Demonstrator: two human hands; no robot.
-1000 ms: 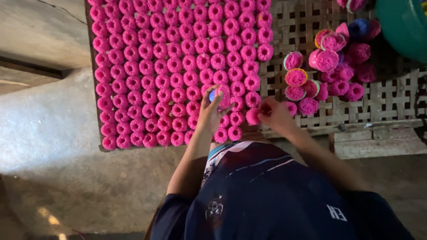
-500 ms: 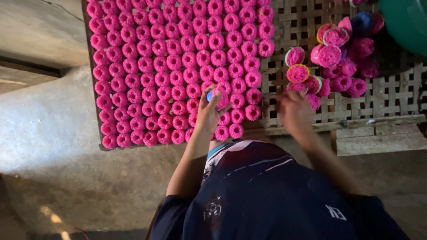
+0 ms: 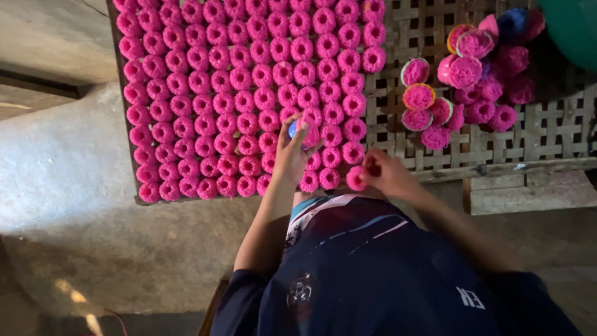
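Observation:
Rows of small pink flower-shaped pieces [image 3: 249,93] cover the left part of a woven bamboo tray [image 3: 547,134]. My left hand [image 3: 293,152] is over the near rows, its fingers closed on a pink piece in a blue-rimmed cup [image 3: 303,132]. My right hand [image 3: 385,174] is at the tray's near edge, pinching one pink piece [image 3: 356,178] beside the last row. A loose heap of pink pieces in coloured cups [image 3: 466,81] lies further right on the tray.
A green basin [image 3: 575,25] shows at the top right corner. A wooden block [image 3: 528,193] sits under the tray's near right edge. Grey concrete floor [image 3: 68,205] spreads to the left. My dark blue shirt [image 3: 373,274] fills the bottom.
My right hand reached right toward the loose heap and has come back left to the near edge, now with a pink piece. My left hand stayed over the near rows.

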